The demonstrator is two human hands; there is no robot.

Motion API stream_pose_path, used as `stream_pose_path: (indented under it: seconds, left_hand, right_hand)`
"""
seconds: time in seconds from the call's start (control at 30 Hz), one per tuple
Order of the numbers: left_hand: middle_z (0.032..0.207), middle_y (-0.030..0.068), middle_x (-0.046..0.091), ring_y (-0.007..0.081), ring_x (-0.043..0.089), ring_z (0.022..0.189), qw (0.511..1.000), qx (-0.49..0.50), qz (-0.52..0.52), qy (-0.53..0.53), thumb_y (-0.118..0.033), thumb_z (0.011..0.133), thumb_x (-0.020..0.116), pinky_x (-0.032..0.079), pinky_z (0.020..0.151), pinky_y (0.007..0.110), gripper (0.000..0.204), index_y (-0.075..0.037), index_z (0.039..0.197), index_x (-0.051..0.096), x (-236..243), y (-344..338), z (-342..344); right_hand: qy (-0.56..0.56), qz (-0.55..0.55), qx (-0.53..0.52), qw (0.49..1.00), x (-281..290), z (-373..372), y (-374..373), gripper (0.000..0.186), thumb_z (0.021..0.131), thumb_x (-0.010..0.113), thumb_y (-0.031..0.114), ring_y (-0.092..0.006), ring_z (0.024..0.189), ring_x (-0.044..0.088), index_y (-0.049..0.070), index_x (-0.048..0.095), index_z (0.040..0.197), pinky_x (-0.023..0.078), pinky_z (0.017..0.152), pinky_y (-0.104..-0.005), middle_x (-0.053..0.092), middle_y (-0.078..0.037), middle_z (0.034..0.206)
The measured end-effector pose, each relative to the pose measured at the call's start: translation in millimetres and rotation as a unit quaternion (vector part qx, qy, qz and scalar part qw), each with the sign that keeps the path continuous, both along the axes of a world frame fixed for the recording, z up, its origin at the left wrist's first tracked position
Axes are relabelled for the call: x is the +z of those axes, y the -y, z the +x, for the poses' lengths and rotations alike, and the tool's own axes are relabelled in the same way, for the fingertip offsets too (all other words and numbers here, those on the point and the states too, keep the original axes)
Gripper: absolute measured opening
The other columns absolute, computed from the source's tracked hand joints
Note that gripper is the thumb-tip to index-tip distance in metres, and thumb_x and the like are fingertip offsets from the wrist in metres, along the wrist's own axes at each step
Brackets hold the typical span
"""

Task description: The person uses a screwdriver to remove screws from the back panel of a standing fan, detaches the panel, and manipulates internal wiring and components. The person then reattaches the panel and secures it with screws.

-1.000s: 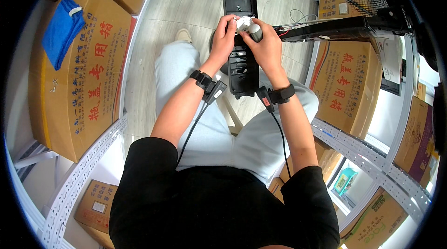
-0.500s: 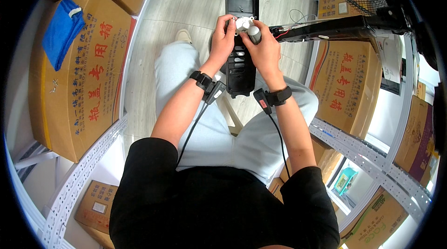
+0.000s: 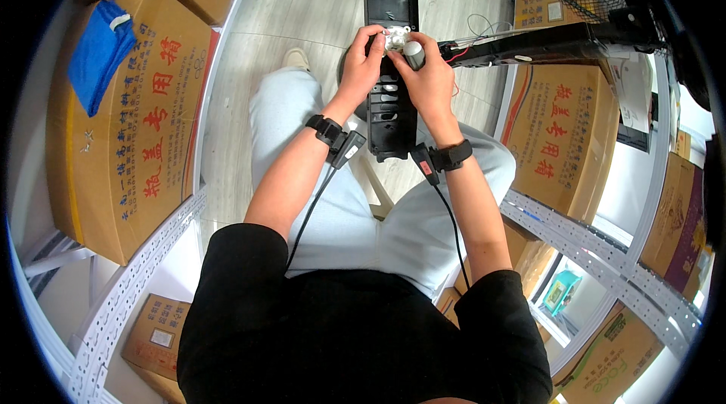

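A long black plastic housing [image 3: 392, 3] with a slotted lower half lies lengthwise in front of me, above my knees. Over its middle is a small white plastic part [image 3: 395, 37] with lugs at its rim. My left hand [image 3: 365, 62] pinches the left edge of that part between thumb and fingers. In my right hand [image 3: 428, 79] is a short grey cylinder with a pale rounded end [image 3: 413, 52], gripped by thumb and forefinger at the part's right side. Whether the cylinder joins the white part cannot be told. Both fingertips partly hide the contact.
A black arm-like beam [image 3: 529, 49] with red wires reaches in from the right, close to my right hand. Cardboard boxes [image 3: 144, 139] flank me on metal shelving [image 3: 590, 245]. A blue cloth [image 3: 102, 56] lies on the left box. Cables [image 3: 311, 211] trail from both wristbands.
The white part is tilted slightly differently, and its surface shows more detail. Both hands keep their holds, with only a tiny shift to the left.
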State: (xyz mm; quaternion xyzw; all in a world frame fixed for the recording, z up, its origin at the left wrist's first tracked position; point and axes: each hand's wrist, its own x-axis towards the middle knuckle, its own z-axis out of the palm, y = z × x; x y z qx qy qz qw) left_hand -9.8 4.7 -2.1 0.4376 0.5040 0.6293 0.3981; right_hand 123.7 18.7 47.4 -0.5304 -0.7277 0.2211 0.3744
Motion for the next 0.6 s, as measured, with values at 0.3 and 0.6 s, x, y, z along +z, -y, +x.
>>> stream_pose_path:
  seconds: [0.3,0.6]
  left_hand:
    - [0.101,0.004,0.066,0.0104,0.058,0.092,1.0,0.003,-0.022,-0.018,-0.021,0.103,0.054,0.047,0.084,0.026,0.02,-0.003,0.112,0.059,4,0,1]
    - [0.102,-0.0011,0.064,0.0067,0.053,0.092,0.999,-0.014,-0.044,0.006,-0.018,0.104,0.053,0.042,0.084,0.022,0.017,-0.005,0.113,0.06,-6,-3,6]
  right_hand:
    - [-0.071,-0.029,-0.004,0.997,2,7,-6,0.034,0.08,0.079,0.023,-0.0361,0.086,0.069,0.005,0.066,0.105,0.054,0.076,-0.0403,0.07,-0.017,0.095]
    - [-0.147,0.011,-0.029,0.989,53,23,-7,0.029,0.076,0.085,0.026,-0.0219,0.077,0.062,0.003,0.07,0.083,0.05,0.071,-0.0339,0.064,-0.009,0.084]
